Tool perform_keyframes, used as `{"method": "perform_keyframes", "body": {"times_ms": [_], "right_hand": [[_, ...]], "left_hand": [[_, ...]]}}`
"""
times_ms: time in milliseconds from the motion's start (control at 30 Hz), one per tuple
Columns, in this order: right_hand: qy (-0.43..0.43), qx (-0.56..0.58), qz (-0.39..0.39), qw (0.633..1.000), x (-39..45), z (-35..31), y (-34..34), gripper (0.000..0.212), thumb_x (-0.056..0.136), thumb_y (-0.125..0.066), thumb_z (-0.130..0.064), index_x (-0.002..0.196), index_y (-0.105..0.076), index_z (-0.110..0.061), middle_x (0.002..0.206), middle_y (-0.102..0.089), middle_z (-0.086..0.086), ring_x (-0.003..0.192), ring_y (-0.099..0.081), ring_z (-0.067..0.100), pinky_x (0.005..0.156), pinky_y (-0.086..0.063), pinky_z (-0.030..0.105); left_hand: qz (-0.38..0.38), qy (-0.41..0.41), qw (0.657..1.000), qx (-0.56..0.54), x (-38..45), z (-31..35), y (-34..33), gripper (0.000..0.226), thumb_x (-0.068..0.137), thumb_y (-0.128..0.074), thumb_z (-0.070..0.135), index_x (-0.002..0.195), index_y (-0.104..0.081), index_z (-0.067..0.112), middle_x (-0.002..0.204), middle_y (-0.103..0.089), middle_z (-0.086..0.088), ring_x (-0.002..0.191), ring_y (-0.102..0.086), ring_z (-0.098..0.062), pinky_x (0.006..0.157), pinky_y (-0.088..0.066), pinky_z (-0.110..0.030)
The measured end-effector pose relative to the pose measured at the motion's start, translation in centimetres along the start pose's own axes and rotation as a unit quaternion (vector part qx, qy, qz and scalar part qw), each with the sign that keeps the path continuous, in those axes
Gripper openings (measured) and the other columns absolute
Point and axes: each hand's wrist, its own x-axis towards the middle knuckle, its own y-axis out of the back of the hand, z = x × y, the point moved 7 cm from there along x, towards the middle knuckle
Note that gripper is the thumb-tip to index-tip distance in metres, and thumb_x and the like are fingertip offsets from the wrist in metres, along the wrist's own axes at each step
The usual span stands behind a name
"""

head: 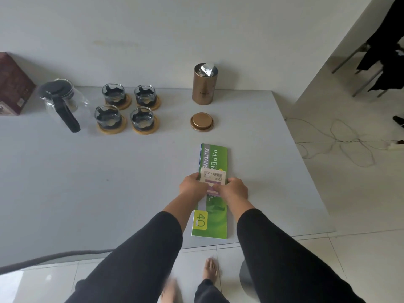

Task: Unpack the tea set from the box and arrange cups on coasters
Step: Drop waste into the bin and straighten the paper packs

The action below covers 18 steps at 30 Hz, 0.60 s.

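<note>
Several glass cups (pixel 113 94) with black holders stand on round wooden coasters (pixel 112 127) at the back left of the grey table (pixel 65 182). A glass teapot (pixel 63 99) with a black lid and handle stands left of them. The dark red box (pixel 13 86) sits at the far left edge. My left hand (pixel 192 185) and my right hand (pixel 235 189) together hold a small white and purple packet (pixel 213 178) just above a green receipt book (pixel 213 158) near the table's front.
A bronze canister (pixel 203 88) with a silver foil bag (pixel 206 69) in it stands at the back, its lid (pixel 202 121) lying in front. Cables (pixel 341 141) and a power strip (pixel 395 146) lie on the tiled floor at the right. My bare feet (pixel 211 270) are below the table edge.
</note>
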Motion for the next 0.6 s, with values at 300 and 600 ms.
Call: {"method": "perform_keyframes", "body": {"times_ms": [300, 600], "right_hand": [[0.013, -0.01, 0.022, 1.0, 7.8, -0.8, 6.4, 0.034, 0.08, -0.069, -0.032, 0.109, -0.064, -0.014, 0.109, -0.068, 0.006, 0.1, -0.063, 0.025, 0.07, -0.042, 0.025], [0.072, -0.033, 0.021, 0.997, 19.9, -8.0, 10.2, 0.035, 0.08, -0.067, -0.034, 0.108, -0.064, -0.014, 0.11, -0.067, 0.007, 0.103, -0.061, 0.028, 0.08, -0.048, 0.03]], "left_hand": [[-0.009, 0.007, 1.0, -0.029, 4.7, 6.2, -6.5, 0.037, 0.085, -0.057, 0.01, 0.119, -0.063, 0.023, 0.099, -0.067, 0.002, 0.089, -0.065, -0.019, 0.077, -0.056, -0.028], [0.051, 0.005, 0.998, -0.024, 13.1, 16.0, -8.7, 0.044, 0.087, -0.044, 0.003, 0.124, -0.061, 0.018, 0.114, -0.068, -0.004, 0.09, -0.063, -0.02, 0.067, -0.049, -0.024]]}}
